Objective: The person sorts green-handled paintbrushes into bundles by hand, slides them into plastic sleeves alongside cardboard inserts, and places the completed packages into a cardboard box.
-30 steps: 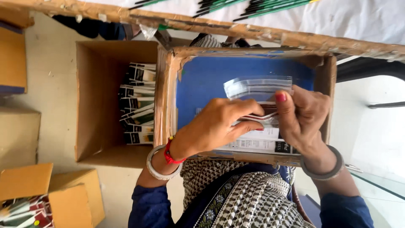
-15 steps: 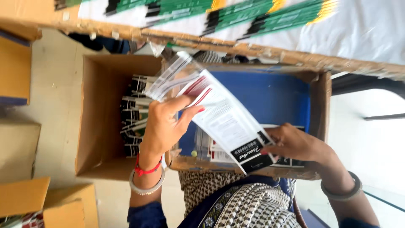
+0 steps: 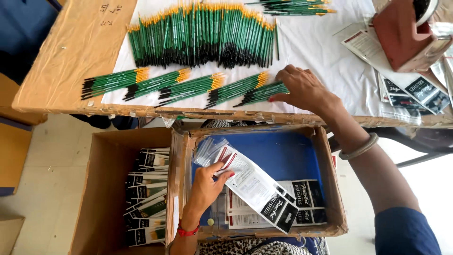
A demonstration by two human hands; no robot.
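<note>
My left hand (image 3: 207, 185) holds a clear plastic sleeve with a white, red and black printed card (image 3: 250, 184) over a cardboard box lined in blue (image 3: 283, 156) on my lap. More printed sleeves lie flat in that box. My right hand (image 3: 304, 89) reaches up to the table and rests its fingers on a small bundle of green-handled paint brushes (image 3: 262, 93) at the near edge. Several similar bundles (image 3: 188, 87) lie in a row to its left.
A long row of green brushes (image 3: 203, 35) covers the white sheet further back. A brown box (image 3: 118, 189) at left holds several packed sleeves. Printed cards (image 3: 410, 92) and a reddish block (image 3: 401, 33) sit at the right of the table.
The view has tilted up to show the table. My right hand let go of the sleeve and reached up to the brush bundle; my left hand lowered the sleeve into the box.
</note>
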